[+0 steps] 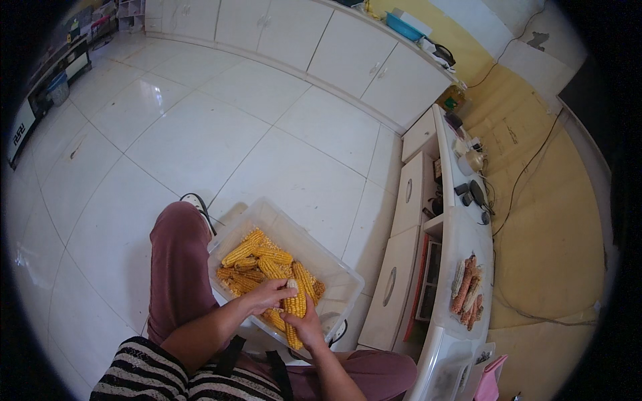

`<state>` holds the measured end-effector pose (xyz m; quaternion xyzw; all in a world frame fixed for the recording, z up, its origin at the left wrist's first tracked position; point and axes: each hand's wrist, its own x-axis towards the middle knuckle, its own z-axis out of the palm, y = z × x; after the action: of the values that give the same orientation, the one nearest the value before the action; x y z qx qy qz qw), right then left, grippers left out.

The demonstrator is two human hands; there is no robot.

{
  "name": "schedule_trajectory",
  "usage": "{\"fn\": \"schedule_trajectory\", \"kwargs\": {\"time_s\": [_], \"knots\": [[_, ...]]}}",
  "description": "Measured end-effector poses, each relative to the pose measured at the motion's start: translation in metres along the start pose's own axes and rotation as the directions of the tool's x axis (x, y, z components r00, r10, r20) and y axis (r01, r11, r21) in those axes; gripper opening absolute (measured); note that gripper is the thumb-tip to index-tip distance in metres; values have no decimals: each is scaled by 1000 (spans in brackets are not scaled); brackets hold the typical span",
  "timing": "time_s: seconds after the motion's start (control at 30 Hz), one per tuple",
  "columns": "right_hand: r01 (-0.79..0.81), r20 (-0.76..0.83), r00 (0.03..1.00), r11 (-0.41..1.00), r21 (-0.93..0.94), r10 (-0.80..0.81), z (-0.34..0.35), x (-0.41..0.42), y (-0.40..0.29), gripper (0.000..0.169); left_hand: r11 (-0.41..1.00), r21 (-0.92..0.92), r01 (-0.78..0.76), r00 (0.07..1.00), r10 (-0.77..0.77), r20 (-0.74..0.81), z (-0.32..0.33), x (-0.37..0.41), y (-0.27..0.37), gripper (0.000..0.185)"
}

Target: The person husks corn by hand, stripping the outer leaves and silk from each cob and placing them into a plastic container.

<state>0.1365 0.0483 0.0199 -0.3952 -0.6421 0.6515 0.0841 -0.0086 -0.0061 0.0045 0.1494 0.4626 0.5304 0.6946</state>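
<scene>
A yellow ear of corn (295, 308) is held over a clear plastic bin (331, 270), its whitish tip pointing away from me. My right hand (308, 328) wraps around its lower right side. The fingers and thumb of my left hand (266, 296) close on it from the left, near the tip. Several more ears of corn (273, 255) lie in the bin, on top of loose kernels (267, 242). The near part of the bin is partly hidden by my hands and forearms.
Stripped corn cobs (469, 293) are piled on the white cabinet top (449, 220) to my right. My bent knees (178, 240) flank the bin, which stands on the tiled floor (210, 125). White cupboards (286, 30) line the far wall. A small bin (58, 89) stands far left.
</scene>
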Motion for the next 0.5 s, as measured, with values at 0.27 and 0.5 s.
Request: {"fn": "schedule_trajectory", "kwargs": {"time_s": [0.27,0.5], "knots": [[72,-49,995,979,-193,-82,0,1,12,86,999,30,-14,1000,14,-5,1,2,-1,28],[44,-67,995,926,-375,-74,1,-1,-3,90,998,-56,-30,999,28,-25,-3,4,-7,26]]}}
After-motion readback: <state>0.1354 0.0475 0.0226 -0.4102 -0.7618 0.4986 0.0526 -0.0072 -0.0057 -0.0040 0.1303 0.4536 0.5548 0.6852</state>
